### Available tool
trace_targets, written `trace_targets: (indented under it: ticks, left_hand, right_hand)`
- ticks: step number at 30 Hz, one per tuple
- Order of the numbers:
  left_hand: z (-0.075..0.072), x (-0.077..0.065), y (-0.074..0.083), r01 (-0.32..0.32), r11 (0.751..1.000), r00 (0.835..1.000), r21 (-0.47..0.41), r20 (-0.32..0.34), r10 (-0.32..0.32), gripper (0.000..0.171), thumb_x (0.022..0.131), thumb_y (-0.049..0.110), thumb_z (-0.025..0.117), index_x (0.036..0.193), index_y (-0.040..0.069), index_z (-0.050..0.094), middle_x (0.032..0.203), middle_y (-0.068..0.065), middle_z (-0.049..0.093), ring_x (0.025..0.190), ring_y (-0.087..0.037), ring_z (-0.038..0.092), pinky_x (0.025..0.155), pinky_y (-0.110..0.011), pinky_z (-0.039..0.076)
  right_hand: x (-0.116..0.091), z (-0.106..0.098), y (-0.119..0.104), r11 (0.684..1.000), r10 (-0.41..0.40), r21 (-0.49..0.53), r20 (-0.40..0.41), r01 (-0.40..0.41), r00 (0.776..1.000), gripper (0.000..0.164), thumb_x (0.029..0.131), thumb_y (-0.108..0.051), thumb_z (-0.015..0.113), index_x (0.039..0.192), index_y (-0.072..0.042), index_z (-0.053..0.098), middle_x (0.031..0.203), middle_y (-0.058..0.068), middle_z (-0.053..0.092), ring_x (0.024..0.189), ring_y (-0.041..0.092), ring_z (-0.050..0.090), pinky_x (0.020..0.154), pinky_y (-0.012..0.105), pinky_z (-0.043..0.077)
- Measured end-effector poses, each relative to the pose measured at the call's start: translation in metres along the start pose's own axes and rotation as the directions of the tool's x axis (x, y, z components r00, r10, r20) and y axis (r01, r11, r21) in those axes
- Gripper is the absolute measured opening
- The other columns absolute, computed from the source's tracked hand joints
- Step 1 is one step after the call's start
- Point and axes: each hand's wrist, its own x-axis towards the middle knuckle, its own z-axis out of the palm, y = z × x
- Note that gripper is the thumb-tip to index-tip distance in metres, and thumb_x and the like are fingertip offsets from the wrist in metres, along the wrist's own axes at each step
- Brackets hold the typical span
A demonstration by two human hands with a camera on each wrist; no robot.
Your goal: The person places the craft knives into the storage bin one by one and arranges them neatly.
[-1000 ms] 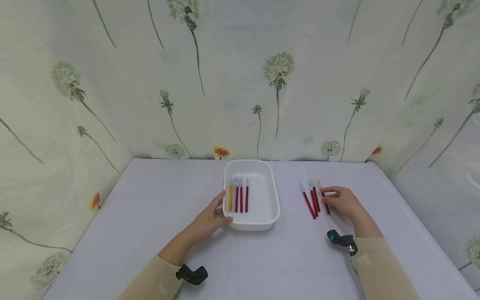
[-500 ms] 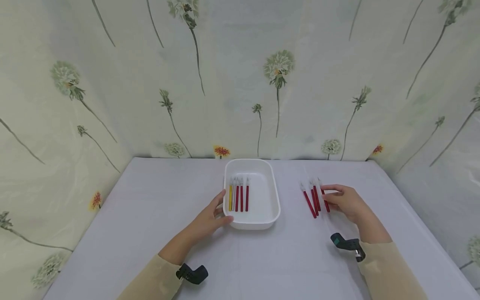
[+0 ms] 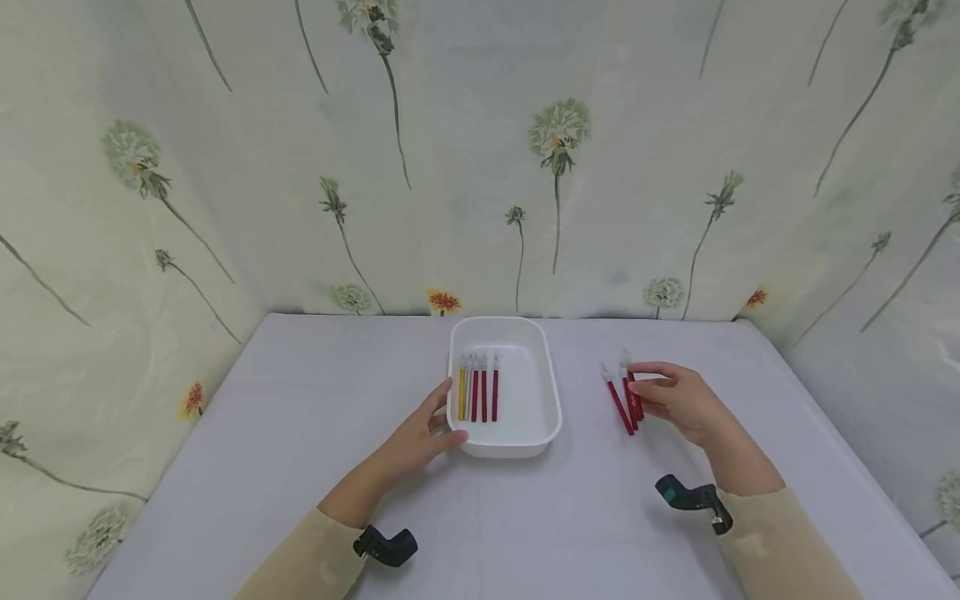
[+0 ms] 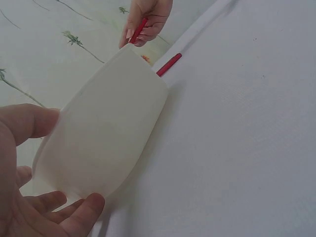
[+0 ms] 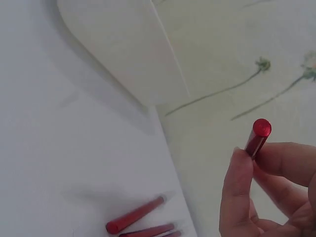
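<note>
My left hand (image 3: pixel 411 443) grips the near left corner of a white plastic tray (image 3: pixel 536 433), thumb and fingers spread along its side. Inside the tray, slim pen-like sticks with clear tips lie side by side: a yellow stick (image 3: pixel 461 396), a pale one (image 3: pixel 467 397) and several red sticks (image 3: pixel 483 396). My right hand (image 3: pixel 684 404) pinches a red pen-like stick (image 5: pixel 258 137) between thumb and fingers. In the right wrist view it is raised, its round end toward the camera. Other red sticks (image 5: pixel 136 216) lie on the table beneath; in the head view the hand partly overlaps them.
The table (image 3: pixel 525 525) is covered in white cloth. Behind it and at both sides hangs a pale curtain (image 3: pixel 465 167) printed with dandelions. Each wrist wears a small black camera, the left camera (image 3: pixel 386 547) and the right camera (image 3: pixel 690 496).
My right hand has moved left with the pinched red stick, from the right end of the group to over the other sticks. My left hand and the tray have stayed put.
</note>
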Motion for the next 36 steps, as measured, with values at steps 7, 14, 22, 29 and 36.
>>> trace_targets:
  ticks: [7,14,22,29,36]
  left_hand:
    - [0.0,0.0,-0.001,0.01,1.0,1.0,0.002,-0.004,-0.01,0.09,0.091,0.032,0.074,0.161,0.027,0.018,0.163,-0.011,0.027,0.144,-0.035,0.037,0.106,-0.058,0.041]
    - [0.001,-0.001,0.002,0.009,1.0,1.0,0.0,0.003,-0.009,0.091,0.091,0.032,0.074,0.162,0.023,0.017,0.163,-0.014,0.027,0.143,-0.037,0.038,0.106,-0.059,0.041]
    - [0.001,-0.001,0.002,0.002,1.0,1.0,0.001,0.004,-0.002,0.09,0.091,0.031,0.074,0.161,0.023,0.017,0.163,-0.014,0.027,0.143,-0.037,0.038,0.106,-0.059,0.041]
    - [0.0,-0.001,0.001,-0.004,1.0,1.0,-0.006,0.005,0.004,0.09,0.092,0.03,0.074,0.162,0.024,0.017,0.163,-0.013,0.026,0.143,-0.037,0.038,0.106,-0.059,0.041]
    - [-0.001,0.0,-0.001,0.0,1.0,1.0,-0.014,0.009,0.001,0.092,0.091,0.033,0.074,0.162,0.024,0.016,0.164,-0.011,0.026,0.144,-0.035,0.038,0.106,-0.058,0.041]
  right_hand:
    - [-0.003,0.014,-0.013,0.999,0.009,0.043,0.019,-0.01,1.0,0.054,0.096,-0.022,0.069,0.144,-0.004,0.05,0.122,0.013,0.057,0.095,0.013,0.063,0.085,0.023,0.056]
    - [-0.002,0.034,-0.029,0.993,-0.015,0.117,0.04,0.01,0.999,0.058,0.096,-0.02,0.069,0.146,-0.002,0.045,0.114,0.007,0.063,0.097,0.015,0.068,0.086,0.025,0.057]
    - [0.002,0.06,-0.044,0.991,-0.012,0.137,0.067,0.003,0.998,0.058,0.097,-0.02,0.067,0.148,-0.004,0.044,0.125,0.014,0.059,0.098,0.016,0.066,0.088,0.027,0.056]
    - [0.006,0.083,-0.057,0.988,0.002,0.15,0.101,-0.017,0.995,0.055,0.098,-0.017,0.066,0.147,-0.004,0.046,0.14,0.025,0.052,0.106,0.024,0.065,0.09,0.028,0.056]
    - [0.013,0.105,-0.067,0.986,-0.005,0.167,0.136,-0.018,0.991,0.053,0.097,-0.012,0.066,0.145,-0.002,0.048,0.135,0.023,0.056,0.104,0.023,0.067,0.089,0.03,0.056]
